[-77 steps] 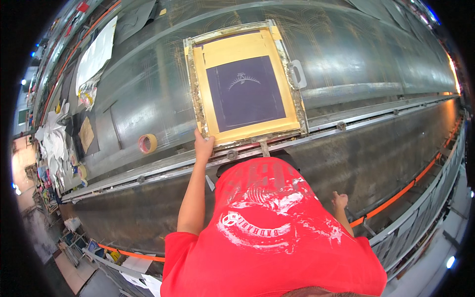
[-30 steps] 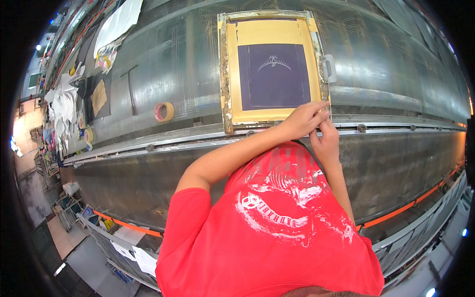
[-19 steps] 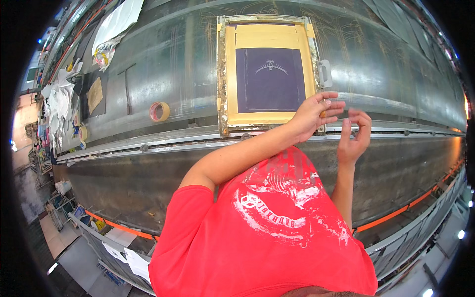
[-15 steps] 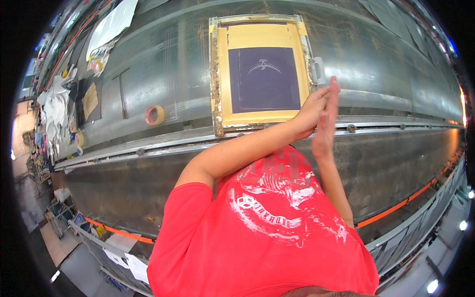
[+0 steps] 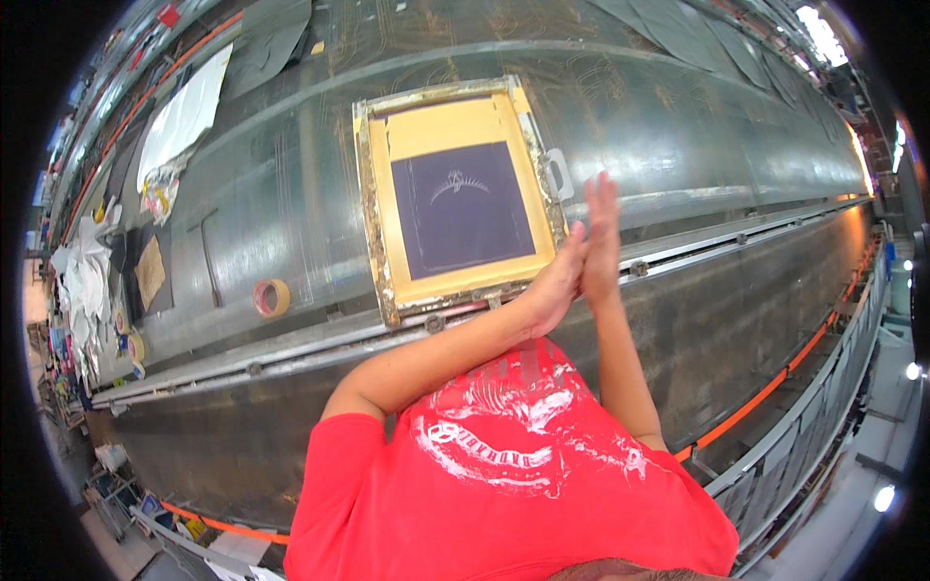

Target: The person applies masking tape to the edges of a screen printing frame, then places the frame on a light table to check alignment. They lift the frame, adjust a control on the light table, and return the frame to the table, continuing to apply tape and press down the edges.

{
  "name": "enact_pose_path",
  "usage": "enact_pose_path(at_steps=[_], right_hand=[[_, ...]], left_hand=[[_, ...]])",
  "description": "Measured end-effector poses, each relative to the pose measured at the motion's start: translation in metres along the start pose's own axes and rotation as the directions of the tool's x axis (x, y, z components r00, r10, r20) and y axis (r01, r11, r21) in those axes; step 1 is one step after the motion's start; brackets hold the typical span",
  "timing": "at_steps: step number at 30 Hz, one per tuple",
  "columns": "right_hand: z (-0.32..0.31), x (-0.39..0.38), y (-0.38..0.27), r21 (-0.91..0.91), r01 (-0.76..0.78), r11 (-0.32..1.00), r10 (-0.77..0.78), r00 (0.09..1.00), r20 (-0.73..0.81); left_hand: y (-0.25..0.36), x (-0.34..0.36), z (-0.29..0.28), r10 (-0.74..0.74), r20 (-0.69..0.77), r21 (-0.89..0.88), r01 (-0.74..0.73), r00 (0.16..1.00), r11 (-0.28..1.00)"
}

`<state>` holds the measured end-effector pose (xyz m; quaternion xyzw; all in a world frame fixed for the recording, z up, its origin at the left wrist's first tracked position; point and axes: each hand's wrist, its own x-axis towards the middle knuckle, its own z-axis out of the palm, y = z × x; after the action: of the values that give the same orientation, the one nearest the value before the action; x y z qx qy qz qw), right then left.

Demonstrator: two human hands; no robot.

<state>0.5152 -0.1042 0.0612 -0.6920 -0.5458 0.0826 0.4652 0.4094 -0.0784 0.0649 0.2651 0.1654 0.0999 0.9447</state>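
In front of my torso, just off the near right corner of a silk-screen frame (image 5: pixel 386 295), my two hands press palm to palm. My left hand (image 5: pixel 558 285) lies against the other palm with its fingers stretched. My right hand (image 5: pixel 602 242) points upward and away, fingers straight; neither holds anything. Yellow tape borders the frame's dark purple mesh (image 5: pixel 470 228), which carries a pale arched design. Beside the frame's right edge is a white handle-shaped piece (image 5: pixel 559 174), partly hidden by the frame.
A tape roll (image 5: pixel 270 298) and a thin T-shaped tool (image 5: pixel 208 257) lie on the long metal table (image 5: pixel 678 131), left of the frame. Farther left are brown paper (image 5: pixel 150 273) and crumpled white sheeting (image 5: pixel 85 281). A metal rail (image 5: pixel 678 254) follows the near edge.
The view has turned and shifted, so the frame appears tilted and lower left. My hands stay together, the fingers now lined up more flatly against each other.
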Motion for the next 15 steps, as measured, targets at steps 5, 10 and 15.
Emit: enact_pose_path(at_steps=[5, 10, 15], right_hand=[[0.019, -0.039, -0.047, 0.257, 0.053, 0.965, -0.098, 0.981, 0.166], [0.018, -0.025, -0.020, 0.609, -0.145, 0.780, 0.200, 0.979, -0.024], [-0.044, 0.000, 0.039, 0.791, -0.206, 0.576, 0.607, 0.757, -0.244]], left_hand=[[0.028, 0.027, -0.025, 0.208, -0.303, -0.062, -0.237, 0.930, 0.970], [-0.008, 0.024, -0.005, 0.308, -0.066, 0.433, -0.251, 0.949, 0.866], [-0.002, -0.002, 0.014, -0.083, 0.293, 0.629, -0.127, 0.953, 0.767]])
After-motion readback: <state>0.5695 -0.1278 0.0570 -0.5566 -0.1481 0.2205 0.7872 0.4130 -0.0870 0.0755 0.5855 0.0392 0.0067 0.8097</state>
